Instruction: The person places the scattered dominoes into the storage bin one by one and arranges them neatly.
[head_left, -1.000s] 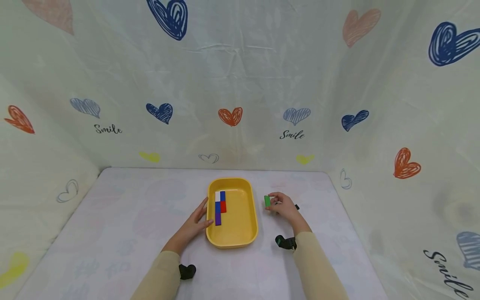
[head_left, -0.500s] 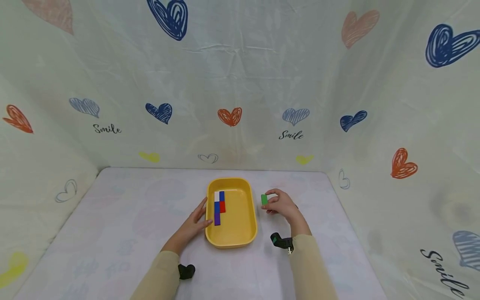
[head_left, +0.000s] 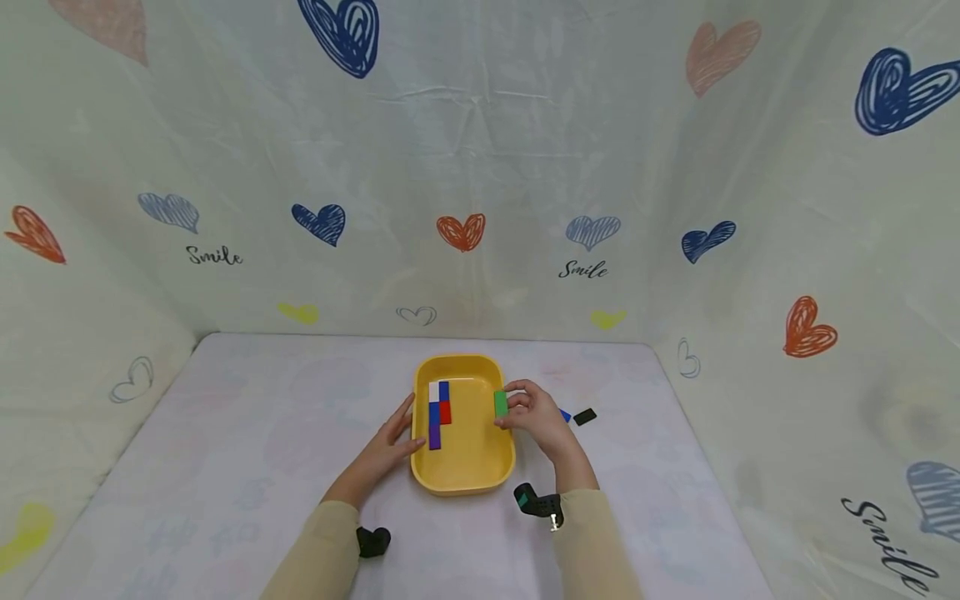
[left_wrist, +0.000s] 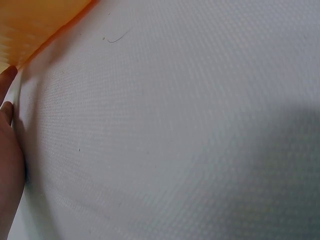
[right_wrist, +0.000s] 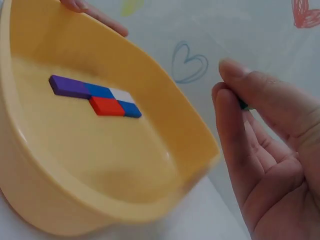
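My right hand [head_left: 538,417] pinches a small flat green block [head_left: 500,404] between thumb and fingers, above the right rim of a yellow tray [head_left: 472,467]. The right wrist view shows only a dark green sliver of that block [right_wrist: 243,104] behind the fingertips. Inside the tray, along its left side, several blocks lie together: a white block [head_left: 433,392], two blue blocks, a red block [head_left: 446,412] and a purple block [head_left: 435,437]. My left hand [head_left: 386,442] rests along the tray's left side, fingers fairly straight and spread, thumb over the rim.
To the right of my right hand, a black block [head_left: 585,417] and a partly hidden blue block [head_left: 566,416] lie on the white table [head_left: 255,450]. A curtain with printed hearts [head_left: 480,167] stands behind and at both sides.
My right hand has carried the green block leftward from the table's right side to the tray's right rim, uncovering the black and blue blocks. The left hand and the tray stay in place.
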